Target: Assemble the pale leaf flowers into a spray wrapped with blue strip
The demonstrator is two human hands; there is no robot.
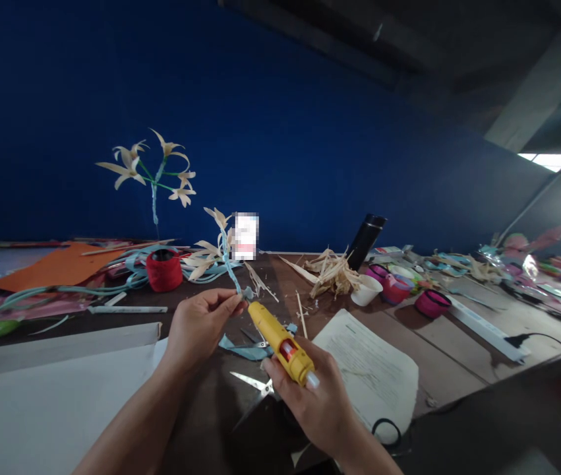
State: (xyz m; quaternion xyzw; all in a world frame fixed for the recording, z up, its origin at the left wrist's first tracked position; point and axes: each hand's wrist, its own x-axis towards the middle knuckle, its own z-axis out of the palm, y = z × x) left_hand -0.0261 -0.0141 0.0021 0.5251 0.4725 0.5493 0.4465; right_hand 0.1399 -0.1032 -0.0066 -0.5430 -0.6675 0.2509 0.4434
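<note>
My left hand (pixel 200 323) pinches the lower end of a handmade flower stem (pixel 228 264) wrapped in pale blue tape, with cream petals at its top. My right hand (pixel 317 392) grips a yellow hot glue gun (pixel 280 342), its nozzle touching the stem's base right by my left fingertips. Under my hands, on the dark table, lie scissors (pixel 253 382) and a strip of blue ribbon (pixel 240 348).
A red pot (pixel 164 270) holds a finished cream flower spray (pixel 154 168). Dried husk scraps (pixel 332 272), a black flask (pixel 365 239), a white cup (pixel 365 290), pink tape rolls (pixel 431 303), a printed sheet (pixel 372 366), white card (pixel 47 396) and orange paper (pixel 57 266) surround them.
</note>
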